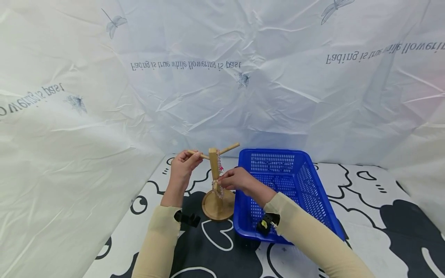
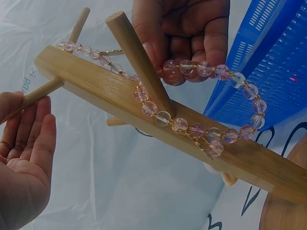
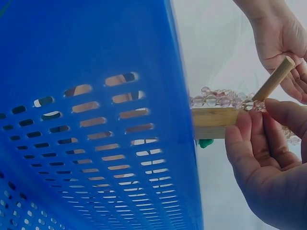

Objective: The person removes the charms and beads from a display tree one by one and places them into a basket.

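Observation:
A wooden jewellery stand [image 1: 213, 164] with a round base and several pegs stands upright. My left hand [image 1: 183, 165] pinches its upper left peg [image 2: 41, 93] between thumb and fingers. My right hand [image 1: 239, 179] pinches a bracelet [image 2: 250, 91] of pink and clear beads. In the left wrist view the bracelet loops round a lower peg [image 2: 139, 57], its far side pulled out from the post. Another beaded bracelet [image 2: 103, 59] hangs from the upper peg on the far side. The right wrist view shows the pinched beads [image 3: 259, 104] beside the peg.
A blue perforated basket [image 1: 314, 185] stands right of the stand, close to its base; small items inside are too indistinct to name. Behind rises a white printed sheet [image 1: 208, 104]. The black and white cloth [image 1: 361, 216] covers the table. A small green piece [image 3: 206, 143] shows below the post.

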The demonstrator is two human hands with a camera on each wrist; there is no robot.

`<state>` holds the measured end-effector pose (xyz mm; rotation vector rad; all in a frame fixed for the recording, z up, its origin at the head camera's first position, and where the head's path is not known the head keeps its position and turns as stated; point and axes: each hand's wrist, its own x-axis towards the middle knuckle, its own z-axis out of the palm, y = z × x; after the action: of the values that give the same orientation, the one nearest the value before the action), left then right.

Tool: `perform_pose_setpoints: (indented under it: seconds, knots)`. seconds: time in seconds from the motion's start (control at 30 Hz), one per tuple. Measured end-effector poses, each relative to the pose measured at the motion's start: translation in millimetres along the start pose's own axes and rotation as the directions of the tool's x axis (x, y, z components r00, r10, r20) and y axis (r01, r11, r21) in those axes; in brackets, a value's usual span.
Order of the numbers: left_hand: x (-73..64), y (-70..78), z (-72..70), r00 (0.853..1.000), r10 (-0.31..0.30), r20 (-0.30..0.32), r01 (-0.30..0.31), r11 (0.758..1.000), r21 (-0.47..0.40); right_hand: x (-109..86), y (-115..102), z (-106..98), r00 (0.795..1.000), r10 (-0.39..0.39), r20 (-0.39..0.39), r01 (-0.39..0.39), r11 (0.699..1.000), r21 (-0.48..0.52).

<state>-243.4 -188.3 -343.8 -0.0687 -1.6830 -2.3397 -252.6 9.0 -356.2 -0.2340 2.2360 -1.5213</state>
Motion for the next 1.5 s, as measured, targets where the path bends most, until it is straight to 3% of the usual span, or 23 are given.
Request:
perform_pose_setpoints:
  seconds: [0.67,1.5]
  knots:
    - [0.7,-1.1,-0.3,1.000,-0.004,-0.003,0.004,1.000,-0.001,-10.8,-3.5,-4.0,0.997,-0.030,0.067,0.031,0.999,-0.014]
    - [2.0,-1.4,-0.3,1.000,-0.008,-0.007,0.008,1.000,0.006,-18.2,-5.9,-8.8,0.985,-0.059,0.165,0.052,0.998,0.043]
